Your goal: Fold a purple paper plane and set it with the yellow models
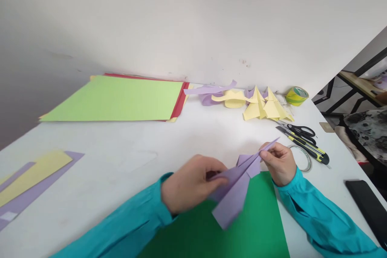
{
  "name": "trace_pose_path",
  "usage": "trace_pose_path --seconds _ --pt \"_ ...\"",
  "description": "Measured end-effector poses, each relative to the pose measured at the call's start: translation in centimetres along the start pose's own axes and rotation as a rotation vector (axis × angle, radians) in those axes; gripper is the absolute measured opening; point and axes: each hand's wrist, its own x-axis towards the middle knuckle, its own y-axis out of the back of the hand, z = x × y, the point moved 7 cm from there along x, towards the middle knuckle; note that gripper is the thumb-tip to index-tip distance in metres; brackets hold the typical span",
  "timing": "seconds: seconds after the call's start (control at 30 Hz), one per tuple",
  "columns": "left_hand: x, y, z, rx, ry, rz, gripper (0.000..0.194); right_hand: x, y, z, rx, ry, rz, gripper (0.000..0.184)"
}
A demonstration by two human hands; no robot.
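Observation:
A folded purple paper plane is held up over a green sheet on the white table. My left hand pinches its wing and body at the wide rear end, thumb in front. At the pointed end, my right hand grips the paper between thumb and fingers. The nose tip pokes out past the right fingers, up and to the right. One wing hangs down toward the green sheet. The left fingers are partly hidden behind the paper.
A stack of coloured paper with a light green sheet on top lies by the wall. Yellow paper planes, a tape roll, scissors, a utility knife and a black phone-like slab are rightward. Paper strips lie left.

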Motion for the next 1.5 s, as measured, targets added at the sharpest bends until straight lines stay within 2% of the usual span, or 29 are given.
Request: trace_pose_path --seconds 0.03,0.1,0.17,0.2,0.37,0.5,0.57,0.67,0.73,0.8,0.9,0.97,1.03,1.07,1.13,1.2,1.27,1.37,1.5 --pt "-0.5 1.2 1.4 0.177 -0.134 0.098 0.018 -0.1 0.0 -0.9 0.007 0.064 0.0 0.01" --pt "-2.2 3.0 4.2 0.497 -0.384 0.369 0.021 -0.4 -0.3 -2.7 0.005 0.203 -0.028 0.006" --pt "-3.9 3.1 6.1 0.79 -0.567 0.557 0.021 -1.1 -1.0 -4.3 -0.034 0.319 -0.085 0.012" --pt "-4.4 2.6 6.6 0.902 -0.617 0.587 0.022 -1.4 -1.4 -4.9 -0.07 0.354 -0.125 0.015" --pt "-4.4 0.2 7.0 1.186 -0.689 0.544 0.021 -2.5 -2.9 -5.9 -0.222 0.427 -0.298 0.018" --pt "-4.5 -0.8 7.0 1.377 -0.737 0.605 0.022 -1.9 -2.8 -5.0 -0.263 0.456 -0.379 0.017" --pt "-4.4 -1.5 6.6 1.44 -0.724 0.607 0.021 -1.4 -2.6 -4.3 -0.323 0.467 -0.476 0.023" --pt "-4.3 -3.0 5.2 1.519 -0.666 0.587 0.021 -1.3 -2.2 -2.8 -0.478 0.441 -0.687 0.032" --pt "-4.3 -4.1 4.1 1.547 -0.614 0.57 0.022 -1.4 -1.6 -2.4 -0.576 0.437 -0.663 0.036" --pt "-4.2 -5.3 3.0 1.556 -0.548 0.519 0.023 -2.4 -2.0 -2.6 -0.713 0.504 -0.631 0.037" --pt "-4.1 -6.5 2.3 1.54 -0.459 0.484 0.026 -5.1 -4.3 -2.9 -1.03 0.685 -0.589 0.028" --pt "-4.1 -6.6 2.4 1.535 -0.393 0.501 0.028 -6.5 -5.5 -3.3 -1.169 0.756 -0.473 0.017" --pt "-3.9 -6.4 2.8 1.537 -0.337 0.52 0.027 -7.3 -6.1 -3.2 -1.2 0.681 -0.423 0.019" --pt "-3.9 -6.2 3.0 1.539 -0.317 0.532 0.025 -7.3 -5.9 -3.0 -1.191 0.588 -0.38 0.025" --pt "-3.9 -5.9 3.5 1.537 -0.298 0.57 0.022 -7.0 -5.3 -1.9 -1.122 0.313 -0.371 0.033" --pt "-4.1 -6.0 4.0 1.51 -0.323 0.6 0.019 -6.7 -4.8 -0.5 -0.95 0.031 -0.379 0.034" --pt "-4.4 -6.6 4.3 1.454 -0.389 0.606 0.02 -6.5 -4.6 0.3 -0.685 -0.158 -0.344 0.031" --pt "-5.0 -7.9 4.4 1.346 -0.525 0.588 0.024 -6.1 -4.7 0.3 -0.366 -0.264 -0.241 0.028" --pt "-5.4 -8.7 4.4 1.203 -0.648 0.596 0.027 -5.6 -5.2 -0.7 -0.315 -0.185 -0.261 0.021"
